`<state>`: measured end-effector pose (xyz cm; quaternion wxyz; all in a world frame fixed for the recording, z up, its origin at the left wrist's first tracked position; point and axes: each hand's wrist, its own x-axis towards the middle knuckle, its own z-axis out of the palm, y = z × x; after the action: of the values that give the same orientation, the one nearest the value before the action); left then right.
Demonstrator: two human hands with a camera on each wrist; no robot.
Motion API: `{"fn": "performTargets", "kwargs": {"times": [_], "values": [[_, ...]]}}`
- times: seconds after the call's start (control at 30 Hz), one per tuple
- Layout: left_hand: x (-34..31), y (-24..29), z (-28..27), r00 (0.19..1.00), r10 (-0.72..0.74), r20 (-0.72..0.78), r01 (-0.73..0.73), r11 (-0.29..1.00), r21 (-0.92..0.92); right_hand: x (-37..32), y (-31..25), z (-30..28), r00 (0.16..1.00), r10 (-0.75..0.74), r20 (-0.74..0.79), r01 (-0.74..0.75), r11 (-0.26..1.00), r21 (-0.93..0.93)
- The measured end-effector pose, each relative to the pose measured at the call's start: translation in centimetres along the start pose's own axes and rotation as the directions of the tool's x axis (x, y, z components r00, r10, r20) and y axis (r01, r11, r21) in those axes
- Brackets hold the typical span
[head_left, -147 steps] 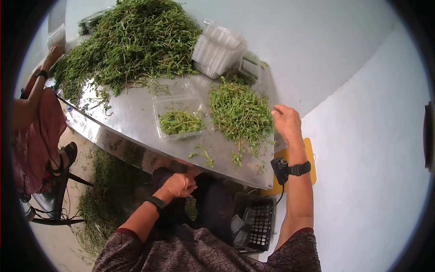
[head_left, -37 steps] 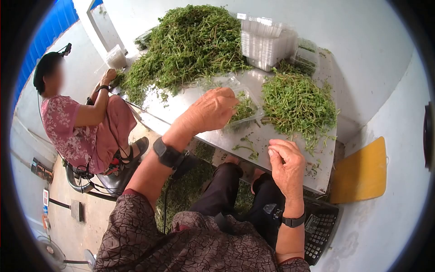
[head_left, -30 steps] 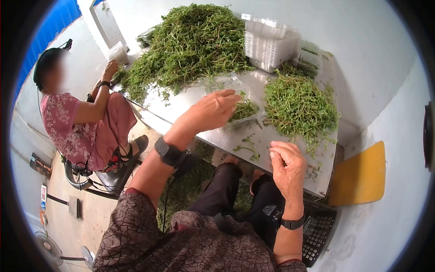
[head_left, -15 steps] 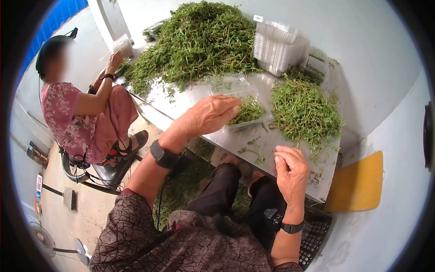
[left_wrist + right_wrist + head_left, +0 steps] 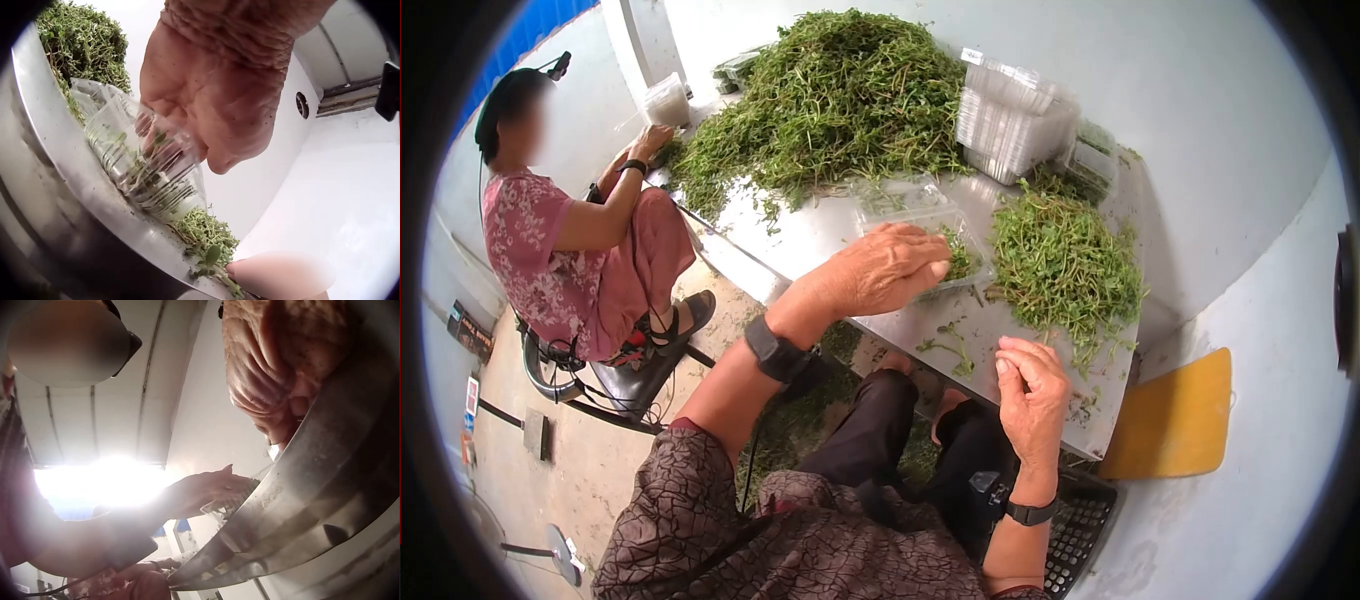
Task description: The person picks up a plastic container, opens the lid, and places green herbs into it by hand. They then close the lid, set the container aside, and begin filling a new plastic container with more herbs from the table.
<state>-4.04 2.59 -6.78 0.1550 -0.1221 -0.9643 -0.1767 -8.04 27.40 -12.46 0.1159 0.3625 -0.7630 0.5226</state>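
Observation:
My left hand [image 5: 885, 270] is over the near side of a clear plastic box [image 5: 983, 272] with green leafy stems [image 5: 960, 255] in it. In the left wrist view its loosely bent fingers reach down behind the clear wall, among the stems. The box's lid [image 5: 897, 192] lies folded back. Near the front table edge, my right hand [image 5: 1032, 395] hangs with loosely curled fingers and thumb near each other; nothing shows between them. A loose sprig [image 5: 952, 348] lies just left of it. Beyond is a small heap of stems [image 5: 1065, 265].
A large heap of greens [image 5: 840, 110] covers the back of the metal table [image 5: 800, 235]. Stacked clear boxes [image 5: 1012, 120] and a filled box [image 5: 1092, 160] stand behind the small heap. Another person [image 5: 570, 230] sits at left. A yellow board [image 5: 1175, 420] leans right; a black crate [image 5: 1085, 525] stands below.
My left hand has come up from my lap to the box, and its fingers now bend more than half a second ago. My right hand has drawn back from the small heap to the table's front edge.

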Motion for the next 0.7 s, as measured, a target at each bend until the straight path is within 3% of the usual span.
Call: {"fn": "performTargets", "kwargs": {"times": [0.13,0.2,0.23,0.3,0.33,0.4,0.53,0.6,0.7], "values": [[0.3,-0.4,1.0,0.993,-0.03,0.11,0.023,0.998,0.066,0.0,0.2,0.0,1.0,0.005,0.014,-0.005,1.0,-0.016],[0.3,-0.5,0.9,0.999,0.017,-0.052,-0.023,0.995,-0.099,-0.1,0.6,0.1,1.0,-0.021,0.0,0.021,1.0,-0.007],[0.1,-0.5,0.6,0.998,0.016,-0.058,-0.022,0.994,-0.104,0.0,0.4,0.0,1.0,-0.023,0.005,0.023,1.0,-0.013],[-0.7,-0.6,-0.1,0.96,-0.018,-0.279,-0.004,0.997,-0.077,0.1,-0.1,-0.1,1.0,0.011,0.012,-0.011,1.0,0.015],[-1.3,-1.0,-0.2,0.958,-0.022,-0.285,-0.001,0.997,-0.08,0.1,-0.1,-0.2,1.0,0.007,0.018,-0.007,1.0,0.011],[-2.6,-2.3,0.1,0.873,-0.084,-0.481,0.054,0.996,-0.075,0.0,0.0,-0.1,1.0,0.006,0.013,-0.006,1.0,0.016],[-4.9,-4.3,1.3,0.796,-0.178,-0.579,0.163,0.983,-0.079,0.0,0.2,0.1,1.0,-0.025,0.006,0.025,1.0,0.007],[-5.4,-4.9,1.6,0.753,-0.28,-0.596,0.198,0.959,-0.202,0.1,0.0,0.0,0.999,-0.034,0.012,0.034,0.999,-0.025],[-5.3,-5.6,1.8,0.748,-0.314,-0.585,0.22,0.949,-0.228,0.1,0.0,0.0,0.999,-0.036,0.006,0.037,0.999,-0.027]]}}
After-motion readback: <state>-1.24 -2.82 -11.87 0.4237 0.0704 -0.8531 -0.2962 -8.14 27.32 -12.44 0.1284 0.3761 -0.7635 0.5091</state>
